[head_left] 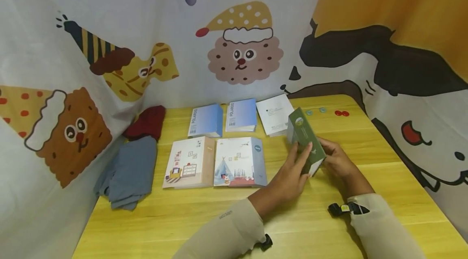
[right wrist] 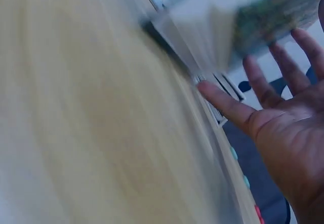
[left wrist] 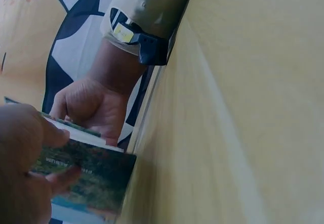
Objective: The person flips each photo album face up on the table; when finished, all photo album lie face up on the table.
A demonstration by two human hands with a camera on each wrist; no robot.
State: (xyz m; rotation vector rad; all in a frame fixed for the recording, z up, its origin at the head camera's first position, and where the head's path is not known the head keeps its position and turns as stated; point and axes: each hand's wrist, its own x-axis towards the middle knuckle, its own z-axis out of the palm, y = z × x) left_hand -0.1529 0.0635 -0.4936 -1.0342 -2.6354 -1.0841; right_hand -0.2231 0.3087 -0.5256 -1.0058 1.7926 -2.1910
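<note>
In the head view, a green photo album (head_left: 306,139) is held up at a tilt over the right part of the table. My left hand (head_left: 290,171) grips it, fingers across the green side and thumb at the lower edge. The left wrist view shows the album's (left wrist: 104,176) dark, painted-looking cover with printed lettering, and white page edges. My right hand (head_left: 340,161) is on the album's right side; in the right wrist view its fingers (right wrist: 291,75) are spread and nearly straight, with fingertips right at the cover and pages. That view is blurred.
Two illustrated albums (head_left: 188,161) (head_left: 239,161) lie left of the hands on the wooden table (head_left: 183,226). Behind them are two blue albums (head_left: 205,120) (head_left: 241,115) and a white one (head_left: 276,113). Folded grey-blue cloth (head_left: 131,169), dark red cloth (head_left: 148,123), teal discs (head_left: 322,109) and red discs (head_left: 338,113) lie around.
</note>
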